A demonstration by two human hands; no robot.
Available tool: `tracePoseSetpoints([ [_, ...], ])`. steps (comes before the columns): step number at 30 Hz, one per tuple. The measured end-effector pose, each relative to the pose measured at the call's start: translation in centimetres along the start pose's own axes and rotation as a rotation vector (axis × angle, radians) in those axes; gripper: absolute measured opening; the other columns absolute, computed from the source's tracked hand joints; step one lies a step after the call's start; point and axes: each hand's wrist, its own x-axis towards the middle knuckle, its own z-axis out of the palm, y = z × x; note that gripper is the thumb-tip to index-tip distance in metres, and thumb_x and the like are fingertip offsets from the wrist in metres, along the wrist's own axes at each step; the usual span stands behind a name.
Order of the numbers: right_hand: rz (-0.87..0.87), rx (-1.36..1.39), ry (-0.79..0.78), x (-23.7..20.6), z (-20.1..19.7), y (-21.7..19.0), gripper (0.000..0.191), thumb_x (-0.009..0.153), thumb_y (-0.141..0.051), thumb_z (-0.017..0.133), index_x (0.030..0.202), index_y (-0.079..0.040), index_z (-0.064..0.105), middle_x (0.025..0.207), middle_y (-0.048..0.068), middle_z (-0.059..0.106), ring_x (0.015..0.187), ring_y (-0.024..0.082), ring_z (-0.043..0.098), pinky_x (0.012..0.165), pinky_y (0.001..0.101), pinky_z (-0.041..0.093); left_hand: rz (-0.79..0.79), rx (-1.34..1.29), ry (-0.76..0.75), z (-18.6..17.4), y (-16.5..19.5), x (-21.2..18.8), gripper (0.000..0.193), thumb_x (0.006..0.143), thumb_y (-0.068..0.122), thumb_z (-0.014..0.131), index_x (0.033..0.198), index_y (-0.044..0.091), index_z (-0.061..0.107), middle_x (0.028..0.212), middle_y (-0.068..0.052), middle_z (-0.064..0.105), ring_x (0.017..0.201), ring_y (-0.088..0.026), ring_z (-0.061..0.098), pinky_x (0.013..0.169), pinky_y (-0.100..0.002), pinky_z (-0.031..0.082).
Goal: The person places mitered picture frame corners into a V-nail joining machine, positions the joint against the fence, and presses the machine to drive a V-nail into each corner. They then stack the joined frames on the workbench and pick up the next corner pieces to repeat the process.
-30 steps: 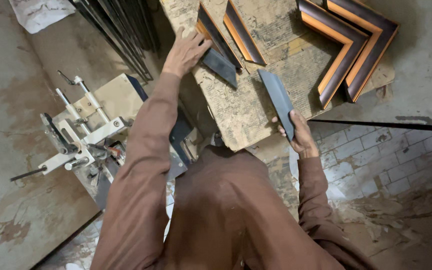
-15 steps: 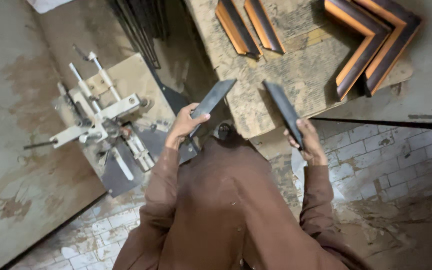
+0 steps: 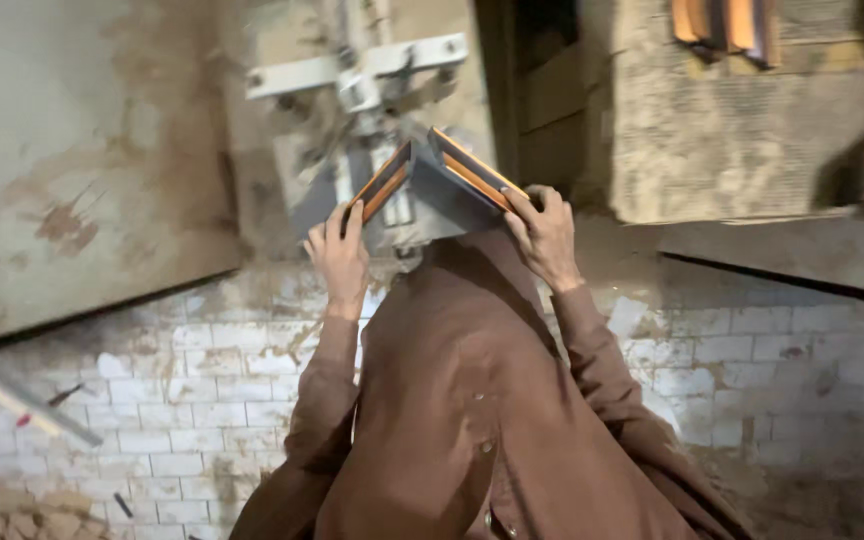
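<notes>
My left hand (image 3: pixel 337 255) grips a short frame moulding piece (image 3: pixel 380 183), dark grey with orange stripes. A second, matching moulding piece (image 3: pixel 472 172) is gripped by my right hand (image 3: pixel 544 235). The two pieces meet at their mitred ends in an upside-down V, just in front of a white metal joining machine (image 3: pixel 357 75). Both hands are at chest height, and my brown sleeves run down to the bottom of the view.
A rough wooden worktable (image 3: pixel 722 130) stands at the upper right, with more orange-and-dark frame pieces (image 3: pixel 722 22) on it. A grey concrete slab (image 3: pixel 72 170) fills the left. The floor is white brick tile (image 3: pixel 202 410). A metal bar (image 3: pixel 27 405) lies at the lower left.
I lifted one piece off the worktable with my left hand. Both hands swung left and brought the two pieces together, tip to tip, in front of the machine.
</notes>
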Motion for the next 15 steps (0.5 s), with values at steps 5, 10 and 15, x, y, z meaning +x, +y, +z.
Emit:
tracePoseSetpoints([
  [5,-0.181,-0.251,0.114,-0.2,7.4,-3.6,0.042,0.093,-0.024,0.079,0.134,-0.017,0.069,0.129,0.012,0.060,0.112,0.029,0.058,0.092,0.0465,0.042,0.105,0.040,0.003,-0.3,-5.5,-1.9,0.059,0.092,0.026,0.065,0.148,0.014,0.053,0.150,-0.019,0.047,0.122,-0.041,0.051,0.094,-0.062,0.036],
  [10,-0.187,-0.362,0.144,-2.5,10.4,-2.6,0.053,0.089,-0.025,0.083,0.138,-0.015,0.067,0.135,0.011,0.058,0.116,0.033,0.054,0.095,0.0487,0.041,0.237,-0.139,-0.158,-2.3,-10.2,-4.5,0.057,0.096,0.008,0.057,0.152,0.017,0.053,0.151,-0.020,0.046,0.127,-0.039,0.051,0.101,-0.057,0.039],
  [15,-0.153,-0.258,0.156,-0.1,12.0,-1.6,0.045,0.094,-0.023,0.085,0.137,-0.016,0.071,0.138,0.006,0.059,0.120,0.030,0.055,0.100,0.0449,0.043,0.155,-0.132,-0.210,-0.1,-11.7,-0.2,0.062,0.099,-0.002,0.053,0.154,0.026,0.058,0.141,-0.015,0.052,0.122,-0.037,0.052,0.100,-0.052,0.043],
])
